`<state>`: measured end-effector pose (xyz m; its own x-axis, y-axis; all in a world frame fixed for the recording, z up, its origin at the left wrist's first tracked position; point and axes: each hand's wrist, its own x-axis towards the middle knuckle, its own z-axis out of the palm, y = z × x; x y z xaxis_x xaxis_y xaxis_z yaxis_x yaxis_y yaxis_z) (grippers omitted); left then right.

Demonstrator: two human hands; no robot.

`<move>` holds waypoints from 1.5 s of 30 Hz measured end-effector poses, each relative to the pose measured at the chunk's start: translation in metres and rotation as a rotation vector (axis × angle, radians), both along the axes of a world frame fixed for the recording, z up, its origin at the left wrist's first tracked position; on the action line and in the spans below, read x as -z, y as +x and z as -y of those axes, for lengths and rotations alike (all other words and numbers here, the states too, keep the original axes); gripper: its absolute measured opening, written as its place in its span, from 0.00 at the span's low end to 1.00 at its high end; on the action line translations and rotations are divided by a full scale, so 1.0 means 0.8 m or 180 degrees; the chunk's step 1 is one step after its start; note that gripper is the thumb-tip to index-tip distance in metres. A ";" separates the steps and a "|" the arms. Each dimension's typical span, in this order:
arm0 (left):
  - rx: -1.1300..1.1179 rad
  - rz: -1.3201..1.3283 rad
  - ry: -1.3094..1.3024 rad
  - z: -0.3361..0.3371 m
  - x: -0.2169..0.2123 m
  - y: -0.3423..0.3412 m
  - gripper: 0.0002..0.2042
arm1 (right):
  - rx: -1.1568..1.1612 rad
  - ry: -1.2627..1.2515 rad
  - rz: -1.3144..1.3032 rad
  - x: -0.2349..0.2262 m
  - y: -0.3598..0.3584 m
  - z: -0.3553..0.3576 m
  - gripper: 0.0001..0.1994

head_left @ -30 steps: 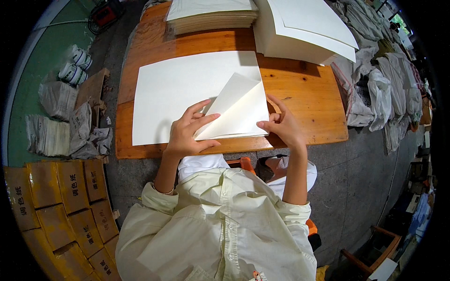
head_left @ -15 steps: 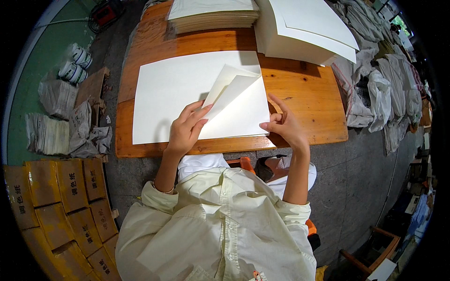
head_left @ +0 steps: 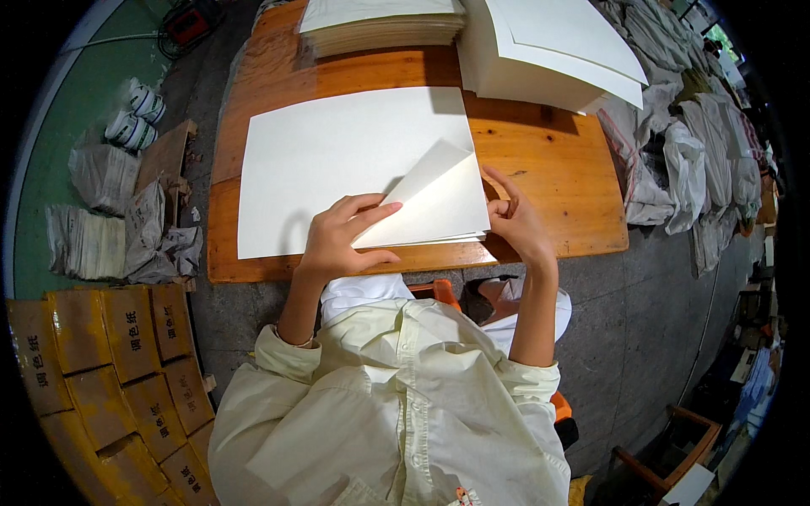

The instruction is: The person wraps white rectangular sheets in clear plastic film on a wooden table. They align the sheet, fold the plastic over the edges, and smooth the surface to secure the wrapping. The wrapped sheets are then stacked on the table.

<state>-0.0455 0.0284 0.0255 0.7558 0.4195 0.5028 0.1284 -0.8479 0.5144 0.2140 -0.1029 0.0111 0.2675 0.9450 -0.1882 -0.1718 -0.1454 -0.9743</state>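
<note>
A stack of large white paper sheets [head_left: 312, 160] lies on the wooden table in front of me. Near its right side, the upper sheet's flap [head_left: 430, 198] is turned over, leaving a slanting fold. My left hand [head_left: 346, 228] is open, its fingertips resting on the flap and its thumb spread away along the near edge. At the right edge, my right hand [head_left: 519, 223] has its index finger stretched out and its other fingers curled. These close on the sheets' near right corner, where paper covers the thumb tip.
Two piles of paper stand at the table's [head_left: 557, 177] far side: a wrapped pile [head_left: 384, 34] and a taller white stack [head_left: 548, 67]. Cardboard boxes [head_left: 135, 379] are at the lower left. Grey cloth sacks [head_left: 709, 152] are heaped to the right.
The raised flap of paper has come down lower and flatter. My left thumb has moved off it, spreading away from the fingers. My right thumb has slipped out of sight beneath paper.
</note>
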 end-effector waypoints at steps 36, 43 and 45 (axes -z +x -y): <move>-0.0202 -0.0132 -0.0094 -0.001 0.010 -0.002 0.25 | 0.0677 -0.0084 -0.1200 -0.026 -0.010 0.011 0.31; -0.0274 -0.0172 -0.0237 -0.001 0.011 -0.005 0.24 | 0.0639 0.0155 0.1143 -0.003 -0.011 0.016 0.30; -0.0316 -0.0118 -0.0226 -0.002 0.015 -0.005 0.24 | 0.0572 -0.0085 0.0593 -0.008 -0.012 0.019 0.29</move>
<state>-0.0496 0.0299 0.0139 0.7263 0.5269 0.4415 0.2301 -0.7916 0.5661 0.2042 -0.1178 0.0175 0.4631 0.8745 -0.1441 -0.0152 -0.1547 -0.9878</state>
